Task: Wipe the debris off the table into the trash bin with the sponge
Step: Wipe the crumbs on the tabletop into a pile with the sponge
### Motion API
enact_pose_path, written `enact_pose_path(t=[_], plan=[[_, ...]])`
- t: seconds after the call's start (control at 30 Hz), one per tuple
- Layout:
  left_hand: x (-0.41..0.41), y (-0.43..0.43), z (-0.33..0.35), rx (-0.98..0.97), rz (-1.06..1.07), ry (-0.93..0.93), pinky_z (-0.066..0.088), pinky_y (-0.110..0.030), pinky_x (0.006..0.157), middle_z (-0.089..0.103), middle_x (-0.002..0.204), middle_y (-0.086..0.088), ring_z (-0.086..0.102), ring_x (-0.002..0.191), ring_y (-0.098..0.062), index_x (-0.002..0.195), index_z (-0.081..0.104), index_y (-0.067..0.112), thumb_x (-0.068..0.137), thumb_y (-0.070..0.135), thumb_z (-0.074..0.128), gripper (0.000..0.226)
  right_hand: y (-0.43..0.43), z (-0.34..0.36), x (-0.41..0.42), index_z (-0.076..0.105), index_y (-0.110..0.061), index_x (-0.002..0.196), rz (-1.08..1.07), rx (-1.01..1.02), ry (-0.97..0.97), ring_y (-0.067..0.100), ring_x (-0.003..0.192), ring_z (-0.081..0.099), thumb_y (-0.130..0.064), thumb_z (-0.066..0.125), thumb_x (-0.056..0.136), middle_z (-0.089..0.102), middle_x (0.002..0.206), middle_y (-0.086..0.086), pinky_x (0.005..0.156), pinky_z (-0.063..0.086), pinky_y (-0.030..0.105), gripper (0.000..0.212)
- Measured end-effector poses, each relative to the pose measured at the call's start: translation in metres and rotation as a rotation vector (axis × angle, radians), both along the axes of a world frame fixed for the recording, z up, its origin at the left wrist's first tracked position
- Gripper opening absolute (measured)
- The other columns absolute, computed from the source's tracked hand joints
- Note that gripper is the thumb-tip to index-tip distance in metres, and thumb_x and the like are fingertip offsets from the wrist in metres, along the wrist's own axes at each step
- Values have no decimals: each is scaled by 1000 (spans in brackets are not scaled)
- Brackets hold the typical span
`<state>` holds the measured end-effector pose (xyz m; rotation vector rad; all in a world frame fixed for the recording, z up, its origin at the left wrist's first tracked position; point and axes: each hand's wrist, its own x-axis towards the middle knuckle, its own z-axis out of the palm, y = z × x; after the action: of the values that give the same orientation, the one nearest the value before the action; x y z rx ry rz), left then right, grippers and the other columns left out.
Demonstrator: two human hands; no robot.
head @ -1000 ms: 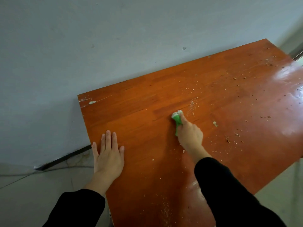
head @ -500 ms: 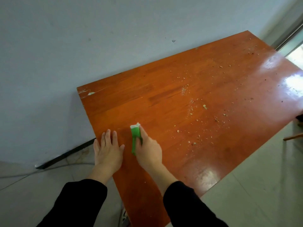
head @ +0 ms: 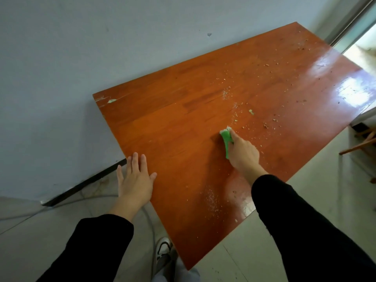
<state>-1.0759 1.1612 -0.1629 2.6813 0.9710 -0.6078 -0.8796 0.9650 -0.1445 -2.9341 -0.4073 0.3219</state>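
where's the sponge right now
In the head view, the green sponge is gripped in the right hand on the table, just left of the crumbs.

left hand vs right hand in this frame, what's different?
1. The left hand holds nothing, with its fingers straight and spread. The right hand grips the green sponge.
2. The left hand lies flat across the left edge of the table. The right hand sits further in, by the crumbs.
Shared: both are down on the table, and both come from black sleeves.

wall (head: 61,78): pale grey | floor (head: 30,231): light tiles | shoe (head: 162,249): on floor | cable (head: 150,220): across floor
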Motion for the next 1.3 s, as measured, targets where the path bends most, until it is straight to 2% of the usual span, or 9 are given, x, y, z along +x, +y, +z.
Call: enact_pose_path(t=[0.17,0.3,0.37,0.53,0.73,0.87,0.97,1.2,1.3], plan=[[-3,-1,0,-33,-10,-8,-3,-47,117,-16,159,-10,-12,146,-24,151,-10,12,100,45,21,68,27,7,-87,24,-32,146,78,333,116,15,51,62,-31,31,98,63,69,-5,45,53,30,48],[-3,0,-1,-38,-25,17,-3,-48,116,-16,159,-10,-11,147,-24,151,-9,11,100,44,22,68,56,0,-172,17,-28,148,234,301,200,10,53,60,-31,33,100,58,69,-8,43,43,21,50],[-4,-1,-2,-33,-32,33,-4,-48,116,-16,159,-10,-12,147,-24,151,-10,11,101,43,22,68,56,-6,-192,18,-29,149,307,222,189,17,62,61,-31,34,99,64,80,0,51,40,25,52],[-8,-3,-1,-21,-25,42,-3,-47,116,-15,159,-10,-10,147,-24,151,-8,10,100,45,25,70,23,-11,-161,16,-34,148,345,84,160,15,65,59,-36,37,99,62,82,-1,47,33,21,53],[-8,-3,-1,-43,-31,37,-2,-46,117,-16,159,-11,-11,147,-25,151,-9,9,101,42,25,69,-23,-5,-85,18,-34,148,110,-52,64,14,61,60,-32,38,100,64,79,1,54,54,28,52],[-7,-4,2,-82,6,54,-1,-47,117,-17,159,-11,-11,147,-25,151,-9,9,100,41,28,70,-20,6,-91,23,-31,147,15,212,65,14,59,62,-31,35,100,67,80,0,53,55,31,48],[2,-11,8,-169,108,55,-2,-46,118,-18,158,-11,-12,146,-26,151,-9,9,100,40,29,71,-10,4,-139,23,-28,147,126,342,155,9,58,66,-30,34,99,68,82,-2,47,56,28,49],[2,-19,2,-155,112,48,-4,-42,118,-22,156,-18,-16,145,-30,148,-16,1,93,61,29,93,-22,-9,-216,17,-38,146,579,109,138,20,64,58,-37,28,99,61,87,0,46,36,26,49],[4,-22,2,-149,127,52,-3,-41,118,-24,155,-19,-16,145,-31,147,-17,0,90,64,35,101,-48,-19,-186,22,-38,145,569,103,55,13,55,56,-46,15,94,64,84,-4,43,47,27,51]])
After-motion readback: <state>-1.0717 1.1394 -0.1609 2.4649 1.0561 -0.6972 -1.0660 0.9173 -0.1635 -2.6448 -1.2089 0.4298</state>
